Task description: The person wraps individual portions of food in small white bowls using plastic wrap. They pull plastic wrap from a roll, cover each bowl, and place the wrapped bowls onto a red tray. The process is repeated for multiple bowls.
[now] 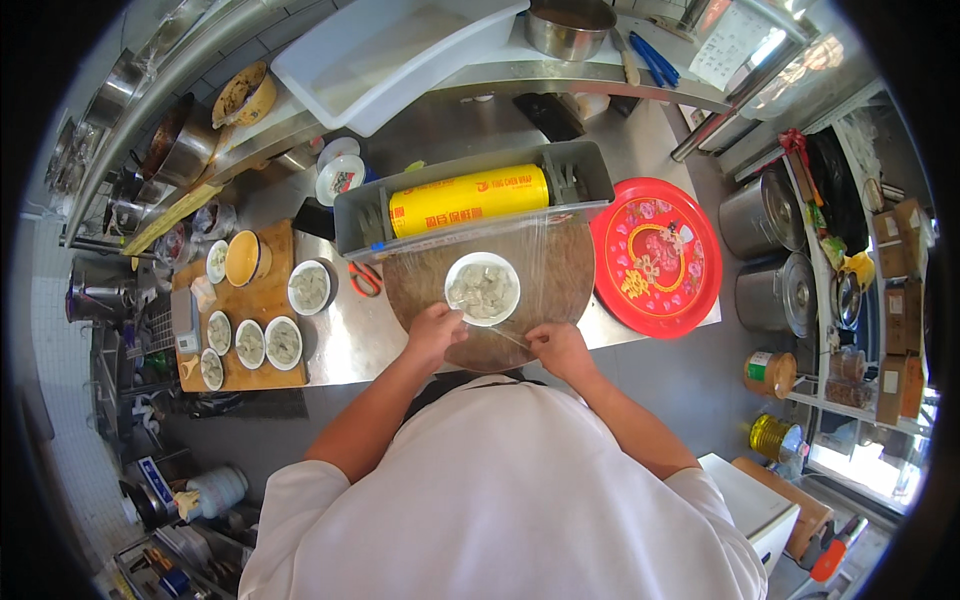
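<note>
A white bowl of pale grey food pieces (483,289) stands on a round brown board (555,277). Clear plastic film (525,247) runs from the dispenser toward the bowl and over the board. At the bowl's lower left rim, my left hand (438,334) pinches an edge of the film. My right hand (561,349) pinches the film below and to the right of the bowl, with fingers closed. Beyond the bowl lies a grey film dispenser (480,202) holding a yellow roll of cling film (469,201).
A red floral tray (660,300) is at the right. Red-handled scissors (365,279) lie left of the board. Several filled white bowls stand on and beside a wooden cutting board (240,375), near a yellow bowl (244,259). A shelf with a white plastic tub (375,75) overhangs the back.
</note>
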`<state>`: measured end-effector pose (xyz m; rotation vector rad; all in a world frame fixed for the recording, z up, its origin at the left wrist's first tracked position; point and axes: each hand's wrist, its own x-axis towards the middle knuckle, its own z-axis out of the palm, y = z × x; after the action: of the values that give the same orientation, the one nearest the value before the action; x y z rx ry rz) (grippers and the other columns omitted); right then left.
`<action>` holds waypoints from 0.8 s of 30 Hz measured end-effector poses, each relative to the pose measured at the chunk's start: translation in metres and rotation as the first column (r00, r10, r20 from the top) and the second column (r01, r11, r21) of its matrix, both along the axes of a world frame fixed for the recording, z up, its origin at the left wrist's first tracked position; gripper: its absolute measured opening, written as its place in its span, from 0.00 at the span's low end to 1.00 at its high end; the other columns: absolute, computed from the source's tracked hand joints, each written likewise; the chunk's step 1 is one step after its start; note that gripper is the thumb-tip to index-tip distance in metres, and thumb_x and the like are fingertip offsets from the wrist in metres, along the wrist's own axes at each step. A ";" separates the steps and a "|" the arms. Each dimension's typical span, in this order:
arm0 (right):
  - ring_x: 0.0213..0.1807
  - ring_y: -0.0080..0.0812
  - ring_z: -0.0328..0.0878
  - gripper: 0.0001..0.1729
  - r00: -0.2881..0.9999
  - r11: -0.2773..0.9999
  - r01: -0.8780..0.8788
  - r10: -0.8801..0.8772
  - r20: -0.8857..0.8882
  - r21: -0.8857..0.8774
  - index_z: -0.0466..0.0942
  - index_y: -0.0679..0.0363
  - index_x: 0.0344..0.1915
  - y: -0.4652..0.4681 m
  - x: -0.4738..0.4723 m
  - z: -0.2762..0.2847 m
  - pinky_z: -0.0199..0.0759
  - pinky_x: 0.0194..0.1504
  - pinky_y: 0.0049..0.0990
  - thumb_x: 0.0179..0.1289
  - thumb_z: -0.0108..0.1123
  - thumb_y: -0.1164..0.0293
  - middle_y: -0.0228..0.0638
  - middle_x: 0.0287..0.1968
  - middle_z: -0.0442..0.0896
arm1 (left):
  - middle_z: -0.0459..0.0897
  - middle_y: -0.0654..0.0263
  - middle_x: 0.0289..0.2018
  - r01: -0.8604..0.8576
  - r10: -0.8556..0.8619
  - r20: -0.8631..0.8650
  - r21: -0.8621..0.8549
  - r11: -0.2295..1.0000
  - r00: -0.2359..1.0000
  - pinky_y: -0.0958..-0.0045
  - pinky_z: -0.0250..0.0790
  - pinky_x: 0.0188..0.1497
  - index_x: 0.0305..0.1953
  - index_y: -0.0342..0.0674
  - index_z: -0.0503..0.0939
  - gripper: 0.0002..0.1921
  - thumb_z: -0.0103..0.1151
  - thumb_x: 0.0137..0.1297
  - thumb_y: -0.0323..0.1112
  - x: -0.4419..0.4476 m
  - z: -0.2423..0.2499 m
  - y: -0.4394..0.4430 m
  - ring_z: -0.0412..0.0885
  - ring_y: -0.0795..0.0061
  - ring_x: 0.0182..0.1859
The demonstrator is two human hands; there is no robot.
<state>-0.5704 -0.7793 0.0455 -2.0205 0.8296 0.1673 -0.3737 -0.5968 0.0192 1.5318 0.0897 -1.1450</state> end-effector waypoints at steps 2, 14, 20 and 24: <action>0.41 0.53 0.86 0.13 1.000 1.000 -0.019 0.019 -0.014 -0.019 0.89 0.55 0.40 0.001 -0.004 -0.002 0.80 0.47 0.41 0.63 0.57 0.68 0.46 0.41 0.88 | 0.85 0.66 0.41 -0.023 0.023 0.007 -0.030 0.999 1.000 0.75 0.75 0.43 0.46 0.38 0.78 0.05 0.56 0.74 0.31 -0.005 0.002 0.010 0.81 0.78 0.41; 0.52 0.31 0.82 0.19 0.898 0.438 0.032 -0.407 0.167 0.898 0.82 0.66 0.56 -0.002 0.067 -0.033 0.76 0.58 0.32 0.71 0.59 0.68 0.39 0.51 0.87 | 0.79 0.56 0.61 0.055 -0.060 -0.011 -0.262 0.963 0.998 0.57 0.78 0.65 0.63 0.33 0.72 0.17 0.45 0.77 0.21 -0.016 0.060 0.016 0.81 0.62 0.63; 0.67 0.41 0.76 0.23 0.908 -0.012 0.035 -0.417 -0.037 0.999 0.70 0.70 0.67 -0.014 0.078 0.013 0.70 0.71 0.40 0.77 0.49 0.73 0.48 0.67 0.77 | 0.81 0.59 0.60 0.057 -0.044 0.044 -0.368 0.928 0.998 0.59 0.79 0.64 0.63 0.31 0.73 0.18 0.48 0.73 0.22 -0.017 0.045 0.024 0.81 0.65 0.61; 0.65 0.41 0.78 0.23 0.819 0.026 0.217 -0.548 -0.168 0.976 0.77 0.63 0.63 -0.046 0.079 -0.013 0.70 0.69 0.43 0.68 0.58 0.76 0.45 0.65 0.80 | 0.80 0.59 0.59 0.108 -0.106 0.027 -0.395 0.912 0.994 0.59 0.80 0.64 0.62 0.34 0.73 0.16 0.46 0.76 0.20 -0.017 0.049 0.012 0.81 0.65 0.61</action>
<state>-0.4916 -0.8254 0.0322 -0.4135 0.7363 0.0710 -0.3909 -0.5844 0.0686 1.1876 -0.2225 -1.1630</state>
